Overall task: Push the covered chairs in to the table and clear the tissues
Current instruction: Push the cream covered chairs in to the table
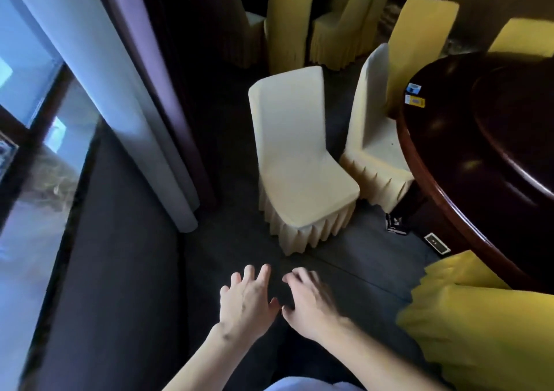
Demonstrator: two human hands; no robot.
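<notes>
both hands (278, 300) reach toward cream chair (295, 162)

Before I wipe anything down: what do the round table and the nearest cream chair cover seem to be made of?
Round table: dark reddish wood, apparently lacquered; it shows glossy highlights. Nearest cream chair cover: matte fabric, seemingly stretchy; smooth over the seat, pleated skirt at the bottom.
</notes>
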